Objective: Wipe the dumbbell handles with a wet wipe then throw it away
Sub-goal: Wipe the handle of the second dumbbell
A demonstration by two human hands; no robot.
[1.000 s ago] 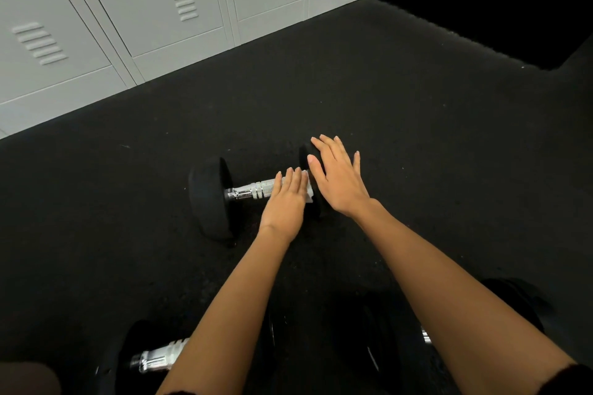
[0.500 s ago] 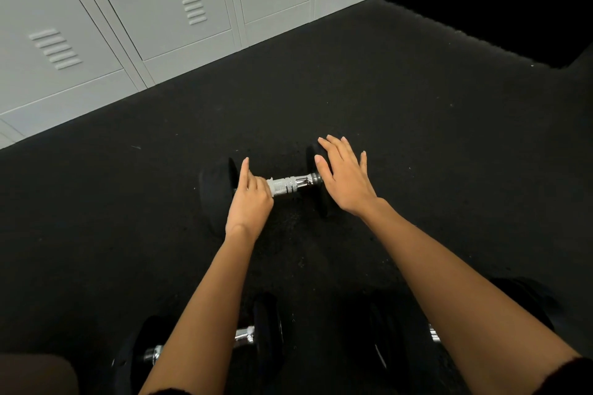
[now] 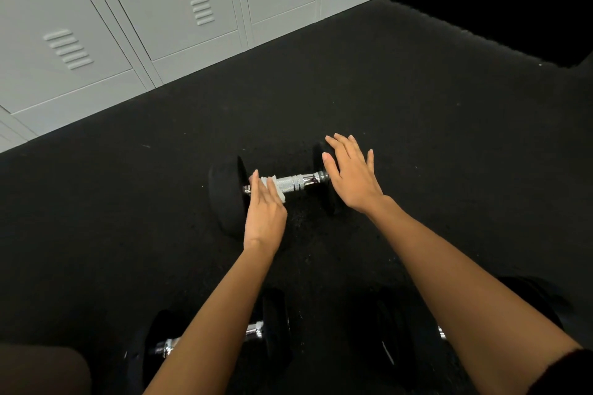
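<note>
dumbbell [image 3: 224, 196] lies on the black floor [image 3: 417, 138]. left hand [image 3: 264, 213] presses the wet wipe [image 3: 277, 190] onto the left end of the handle [image 3: 292, 183] w/ straight fingers (a flat press, not a wrap), and right hand [image 3: 353, 178] rests open-fingered on the right head. risks: wipe likely misses the bar's underside, may slip off, and the dumbbell could roll if the steadying hand eases.

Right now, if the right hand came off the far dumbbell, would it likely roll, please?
Probably yes: the dumbbell has round ends and lies on flat floor, and only the right hand, flat on one end, seems to steady it. It looks heavy for its size, so it would likely creep rather than shoot off.
</note>
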